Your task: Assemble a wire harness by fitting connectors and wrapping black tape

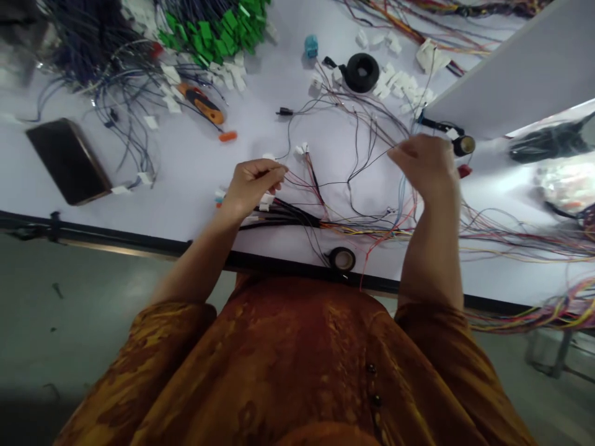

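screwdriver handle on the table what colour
Orange and black: the screwdriver handle shows best in the head view.

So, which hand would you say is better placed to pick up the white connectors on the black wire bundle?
Probably the left hand: it sits just beside the white connectors, while the right hand is farther off among thin wires.

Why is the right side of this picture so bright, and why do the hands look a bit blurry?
In the head view, light glares off a shiny pale bundle and the white tabletop, washing out detail there. Also in the head view, the right hand and left hand look slightly soft, perhaps from movement, though the whole picture is a little soft.
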Demonstrator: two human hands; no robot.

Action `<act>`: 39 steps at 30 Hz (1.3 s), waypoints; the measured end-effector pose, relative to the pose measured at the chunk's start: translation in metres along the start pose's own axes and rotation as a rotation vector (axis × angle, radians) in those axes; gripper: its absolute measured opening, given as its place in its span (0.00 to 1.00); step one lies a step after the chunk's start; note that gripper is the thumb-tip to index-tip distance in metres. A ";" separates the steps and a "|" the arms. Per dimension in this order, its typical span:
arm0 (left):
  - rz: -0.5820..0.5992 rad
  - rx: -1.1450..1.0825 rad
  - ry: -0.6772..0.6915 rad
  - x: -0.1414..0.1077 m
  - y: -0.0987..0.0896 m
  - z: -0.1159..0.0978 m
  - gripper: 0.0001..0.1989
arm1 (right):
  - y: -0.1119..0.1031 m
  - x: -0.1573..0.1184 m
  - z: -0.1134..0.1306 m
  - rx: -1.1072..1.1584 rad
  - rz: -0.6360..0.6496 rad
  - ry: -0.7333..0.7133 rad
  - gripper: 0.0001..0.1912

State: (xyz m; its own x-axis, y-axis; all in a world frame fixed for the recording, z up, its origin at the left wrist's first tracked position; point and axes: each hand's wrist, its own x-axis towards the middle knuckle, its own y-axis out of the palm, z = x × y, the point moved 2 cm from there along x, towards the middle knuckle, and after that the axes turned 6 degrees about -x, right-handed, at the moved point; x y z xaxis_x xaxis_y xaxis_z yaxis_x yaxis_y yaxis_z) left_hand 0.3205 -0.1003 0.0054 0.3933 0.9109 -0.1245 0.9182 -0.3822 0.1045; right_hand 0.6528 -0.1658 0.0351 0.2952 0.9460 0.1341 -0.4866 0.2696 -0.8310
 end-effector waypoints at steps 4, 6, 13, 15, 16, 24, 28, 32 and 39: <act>0.078 0.037 0.024 0.000 0.000 -0.011 0.05 | 0.064 -0.035 0.105 0.258 0.160 -0.362 0.20; 0.103 0.119 0.047 -0.006 -0.013 -0.014 0.06 | 0.095 -0.046 0.136 0.383 0.258 -0.373 0.15; 0.328 0.901 0.146 -0.046 -0.055 0.001 0.08 | 0.134 -0.060 0.139 0.514 0.316 -0.305 0.04; 0.342 0.994 0.153 -0.049 -0.052 0.006 0.07 | 0.136 -0.064 0.137 0.512 0.317 -0.328 0.06; 0.344 1.009 0.162 -0.048 -0.050 0.008 0.07 | 0.137 -0.065 0.137 0.510 0.310 -0.332 0.06; 0.386 1.093 0.122 -0.045 -0.041 0.007 0.09 | 0.139 -0.067 0.129 0.550 0.269 -0.221 0.07; 0.336 0.980 0.124 -0.044 -0.043 0.009 0.06 | 0.139 -0.067 0.129 0.588 0.239 -0.221 0.07; 0.164 0.557 0.063 -0.041 -0.047 0.007 0.08 | 0.134 -0.066 0.131 0.712 0.245 -0.152 0.06; 0.028 0.010 -0.106 -0.039 -0.038 0.016 0.10 | 0.115 -0.065 0.136 0.853 0.365 -0.021 0.10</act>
State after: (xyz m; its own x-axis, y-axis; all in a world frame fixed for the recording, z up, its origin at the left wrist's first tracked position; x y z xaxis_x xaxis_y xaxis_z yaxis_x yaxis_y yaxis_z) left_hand 0.2711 -0.1232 -0.0091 0.4209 0.8787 -0.2250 0.9071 -0.4090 0.0994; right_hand 0.4655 -0.1720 0.0040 -0.0066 0.9991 -0.0411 -0.9892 -0.0125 -0.1460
